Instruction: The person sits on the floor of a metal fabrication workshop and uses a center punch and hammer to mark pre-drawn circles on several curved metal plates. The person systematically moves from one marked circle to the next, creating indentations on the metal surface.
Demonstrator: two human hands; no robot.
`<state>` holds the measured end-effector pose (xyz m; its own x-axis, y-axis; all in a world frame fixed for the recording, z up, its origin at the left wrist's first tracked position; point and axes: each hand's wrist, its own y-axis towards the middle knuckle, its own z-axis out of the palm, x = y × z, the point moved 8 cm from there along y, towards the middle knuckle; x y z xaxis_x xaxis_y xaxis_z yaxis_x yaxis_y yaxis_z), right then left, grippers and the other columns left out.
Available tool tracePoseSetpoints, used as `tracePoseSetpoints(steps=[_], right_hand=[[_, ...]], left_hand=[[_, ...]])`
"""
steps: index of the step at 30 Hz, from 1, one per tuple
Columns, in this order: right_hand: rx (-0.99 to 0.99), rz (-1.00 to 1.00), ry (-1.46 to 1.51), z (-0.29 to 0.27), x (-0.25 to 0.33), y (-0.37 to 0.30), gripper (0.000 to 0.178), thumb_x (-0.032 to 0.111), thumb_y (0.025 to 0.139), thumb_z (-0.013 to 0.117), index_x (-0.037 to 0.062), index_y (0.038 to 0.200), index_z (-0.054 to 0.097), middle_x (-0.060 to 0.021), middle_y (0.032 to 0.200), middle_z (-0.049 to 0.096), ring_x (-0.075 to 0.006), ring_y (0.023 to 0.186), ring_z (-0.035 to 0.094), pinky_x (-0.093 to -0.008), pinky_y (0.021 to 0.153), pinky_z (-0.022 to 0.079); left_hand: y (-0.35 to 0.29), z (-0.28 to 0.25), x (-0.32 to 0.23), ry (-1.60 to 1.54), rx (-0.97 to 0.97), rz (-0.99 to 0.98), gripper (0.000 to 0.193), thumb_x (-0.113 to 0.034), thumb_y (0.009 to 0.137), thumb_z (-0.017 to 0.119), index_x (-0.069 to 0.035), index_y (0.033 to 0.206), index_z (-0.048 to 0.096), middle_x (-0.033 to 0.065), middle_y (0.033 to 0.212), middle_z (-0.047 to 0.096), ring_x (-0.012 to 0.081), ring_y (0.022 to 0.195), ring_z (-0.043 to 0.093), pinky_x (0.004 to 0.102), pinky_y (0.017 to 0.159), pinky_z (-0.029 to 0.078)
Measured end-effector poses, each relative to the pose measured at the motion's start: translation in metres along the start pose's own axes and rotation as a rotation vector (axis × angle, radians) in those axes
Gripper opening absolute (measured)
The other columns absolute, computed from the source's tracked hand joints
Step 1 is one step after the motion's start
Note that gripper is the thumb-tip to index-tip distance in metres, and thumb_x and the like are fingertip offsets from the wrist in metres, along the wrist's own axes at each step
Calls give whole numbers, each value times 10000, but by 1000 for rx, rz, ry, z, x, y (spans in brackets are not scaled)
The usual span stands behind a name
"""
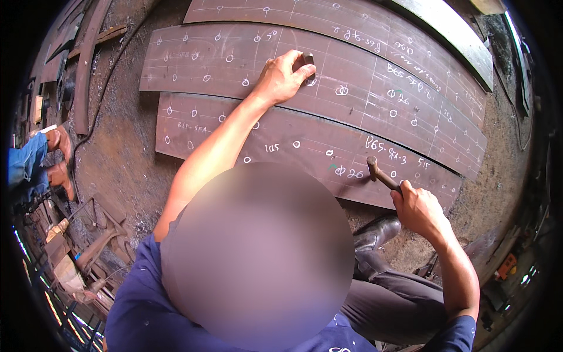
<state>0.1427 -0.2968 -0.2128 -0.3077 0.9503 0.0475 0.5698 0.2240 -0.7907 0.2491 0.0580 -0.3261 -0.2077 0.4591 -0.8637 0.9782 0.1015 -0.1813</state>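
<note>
My left hand [279, 77] is closed around a short dark metal punch [308, 58]. It stands on the middle one of several brown steel plates [363, 108], beside a chalk circle. Whether the punch's tip touches the steel is hidden by my fingers. My right hand [420, 209] grips the handle of a hammer [383, 176], its head raised over the near plate [281, 130], to the right of the punch and closer to me. White chalk circles, thin lines and handwritten marks cover the plates.
A farther plate [246, 16] and a thick steel piece [448, 38] lie at the back. Steel bars [88, 70] and a dark cable [101, 97] are on the dirty floor at left. Another person's boots [60, 176] stand there. My dark boot [378, 233] is near the closest plate.
</note>
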Motion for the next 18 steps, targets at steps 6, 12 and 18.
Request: tracePoseSetpoints(steps=[6,12,18], right_hand=[[-57,117,59,10,11,-8,360,330,1062,541,-18,986,591,-284,795,706,-490,814,717,-571,776,570],[-121,238,153,31,16,-21,363,340,1075,538,-7,972,567,-276,790,703,-486,793,716,-560,736,568],[-147,230,154,32,19,-20,357,333,1076,545,-5,959,560,-268,776,697,-476,776,712,-561,717,556]], left_hand=[[0,1,5,-16,-27,-33,441,-398,972,749,-21,1196,701,122,1044,781,238,957,746,373,854,568],[0,0,1,8,-82,11,410,-397,958,734,-31,1141,716,126,994,794,283,937,767,399,875,582],[-2,-1,4,-6,-72,-21,397,-390,956,743,-38,1137,711,121,1005,793,275,952,764,401,872,585]])
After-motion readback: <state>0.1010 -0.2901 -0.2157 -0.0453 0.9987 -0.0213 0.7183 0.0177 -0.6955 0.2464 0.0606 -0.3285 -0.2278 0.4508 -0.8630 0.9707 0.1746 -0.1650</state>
